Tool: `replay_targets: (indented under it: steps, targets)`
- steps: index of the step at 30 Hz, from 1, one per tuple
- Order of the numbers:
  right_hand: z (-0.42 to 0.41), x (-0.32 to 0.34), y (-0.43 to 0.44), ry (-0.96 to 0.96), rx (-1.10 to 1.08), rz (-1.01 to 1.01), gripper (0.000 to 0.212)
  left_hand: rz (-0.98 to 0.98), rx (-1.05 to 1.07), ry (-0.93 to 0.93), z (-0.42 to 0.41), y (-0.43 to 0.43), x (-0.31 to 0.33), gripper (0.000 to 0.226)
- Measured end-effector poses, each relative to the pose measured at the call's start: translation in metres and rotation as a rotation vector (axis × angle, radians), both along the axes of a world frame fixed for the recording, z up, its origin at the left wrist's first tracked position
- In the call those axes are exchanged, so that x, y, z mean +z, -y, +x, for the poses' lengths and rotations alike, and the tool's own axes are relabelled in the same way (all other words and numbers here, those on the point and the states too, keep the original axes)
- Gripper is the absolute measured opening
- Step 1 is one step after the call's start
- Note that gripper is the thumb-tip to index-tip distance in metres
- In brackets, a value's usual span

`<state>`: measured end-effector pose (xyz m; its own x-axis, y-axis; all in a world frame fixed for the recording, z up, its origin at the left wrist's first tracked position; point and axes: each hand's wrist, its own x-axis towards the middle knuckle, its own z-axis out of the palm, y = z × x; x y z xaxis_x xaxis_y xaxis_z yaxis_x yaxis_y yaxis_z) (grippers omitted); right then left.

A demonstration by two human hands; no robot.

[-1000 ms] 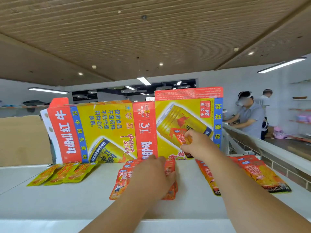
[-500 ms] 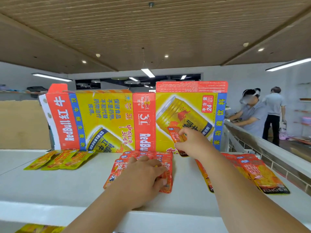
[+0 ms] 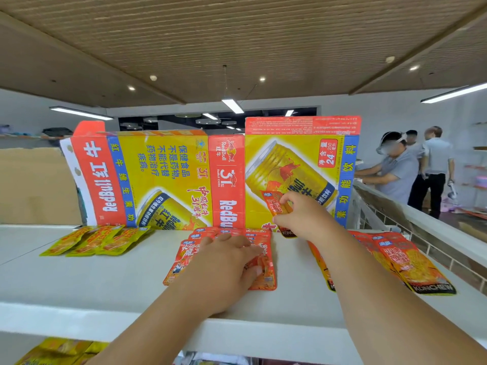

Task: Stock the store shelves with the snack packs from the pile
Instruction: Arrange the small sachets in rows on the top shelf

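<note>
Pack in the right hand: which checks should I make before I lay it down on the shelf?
1. Right hand pinches the pack: ok.
2. Only one pack pinched: cannot tell.
3. Left hand lies flat on the stack: ok.
4. Bare shelf shows between the stack and the right row: ok.
5. Pack clear of the box behind it: cannot tell.

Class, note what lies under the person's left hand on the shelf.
Red snack packs lie flat on the shelf; the left hand rests on them. It covers their middles, so their number is unclear.
</note>
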<state>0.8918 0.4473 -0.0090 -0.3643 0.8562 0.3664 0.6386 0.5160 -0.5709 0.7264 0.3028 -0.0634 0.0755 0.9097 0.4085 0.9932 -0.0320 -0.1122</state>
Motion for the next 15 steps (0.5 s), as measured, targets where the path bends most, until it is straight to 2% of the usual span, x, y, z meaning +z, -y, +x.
replay_targets:
  steps: [3,6,9,15]
  targets:
    - [-0.0005,0.0000,0.0019,0.008,-0.004,-0.004,0.048,0.108,0.132,0.071,-0.0038,0.0035,0.0022,0.061]
    - [-0.0018,0.0002,0.0024,0.014,-0.011,-0.007,0.048,0.008,0.251,0.065,-0.0071,0.0021,0.0002,0.044]
    - [-0.0022,0.0003,0.0028,0.006,-0.007,-0.022,0.048,-0.008,0.276,0.070,-0.0082,0.0003,0.0000,0.031]
    - [-0.0011,-0.0002,0.0037,0.004,-0.013,-0.024,0.049,0.003,0.280,0.096,-0.0073,0.0015,0.0006,0.027]
